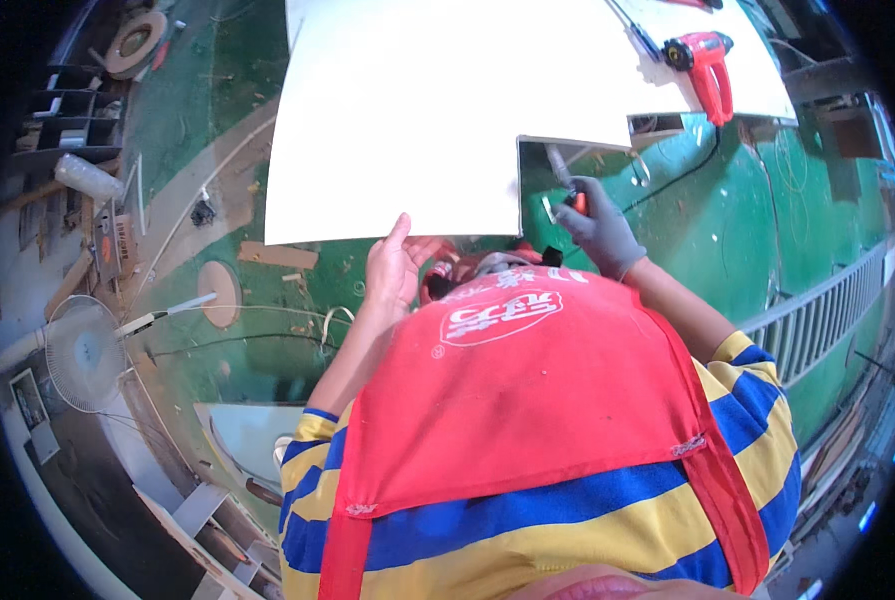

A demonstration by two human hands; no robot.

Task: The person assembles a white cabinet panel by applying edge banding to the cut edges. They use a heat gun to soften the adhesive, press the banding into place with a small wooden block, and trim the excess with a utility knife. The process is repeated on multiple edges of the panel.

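A large white board lies in front of me, with a rectangular notch cut from its near right part. My left hand, bare, grips the board's near edge, its thumb against the edge and its fingers partly hidden below. In the notch, my right hand wears a grey glove and is closed round a hand tool. That tool has a long grey metal shaft and an orange-and-black handle; its exact kind is unclear. A red heat gun with a black nozzle rests on the board's far right part.
From the heat gun a black cord hangs toward the green floor. A thin dark tool lies beside it. On the left stand a white fan and a plastic-wrapped roll. A metal ladder lies at right.
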